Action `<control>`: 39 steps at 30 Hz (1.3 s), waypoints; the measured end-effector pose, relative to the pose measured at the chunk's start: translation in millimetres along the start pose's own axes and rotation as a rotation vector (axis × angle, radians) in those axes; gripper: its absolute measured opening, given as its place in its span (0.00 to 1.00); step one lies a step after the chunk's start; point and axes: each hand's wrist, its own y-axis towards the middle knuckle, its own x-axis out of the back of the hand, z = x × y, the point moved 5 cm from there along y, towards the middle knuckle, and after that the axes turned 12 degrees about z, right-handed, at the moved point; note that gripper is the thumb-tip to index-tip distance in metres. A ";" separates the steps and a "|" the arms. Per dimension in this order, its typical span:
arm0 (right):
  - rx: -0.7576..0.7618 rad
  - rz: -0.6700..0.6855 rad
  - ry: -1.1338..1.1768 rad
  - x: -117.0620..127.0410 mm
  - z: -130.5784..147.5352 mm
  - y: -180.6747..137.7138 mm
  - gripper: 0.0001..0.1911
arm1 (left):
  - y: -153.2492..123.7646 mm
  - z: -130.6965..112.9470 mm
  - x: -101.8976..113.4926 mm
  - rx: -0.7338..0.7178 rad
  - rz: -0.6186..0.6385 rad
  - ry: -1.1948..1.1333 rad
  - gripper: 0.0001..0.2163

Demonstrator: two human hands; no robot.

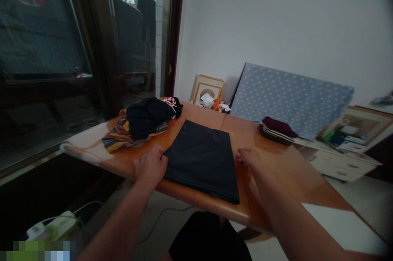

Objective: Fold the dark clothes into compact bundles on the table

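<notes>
A folded dark garment (202, 158), smooth and nearly black, lies flat near the front edge of the wooden table (278, 163). At its left edge is my left hand (151, 167), fingers curled closed against the fabric. Whether a bit of the edge is pinched in them is hidden. My right hand (248, 158) hovers close beside the garment's right edge, fingers curled in, with a narrow gap between hand and cloth and nothing visible in it.
A loose clothes heap (144, 120), dark with striped parts, lies at the table's left. A folded maroon stack (278, 128) sits at the far right. Behind stand a dotted grey-blue panel (288, 93) and a white drawer unit (340, 163). A power strip (61, 224) is low left.
</notes>
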 end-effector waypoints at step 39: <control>0.089 -0.152 -0.516 104.1 -95.7 -122.2 0.11 | -27.1 -124.9 -85.0 -0.342 0.181 0.220 0.14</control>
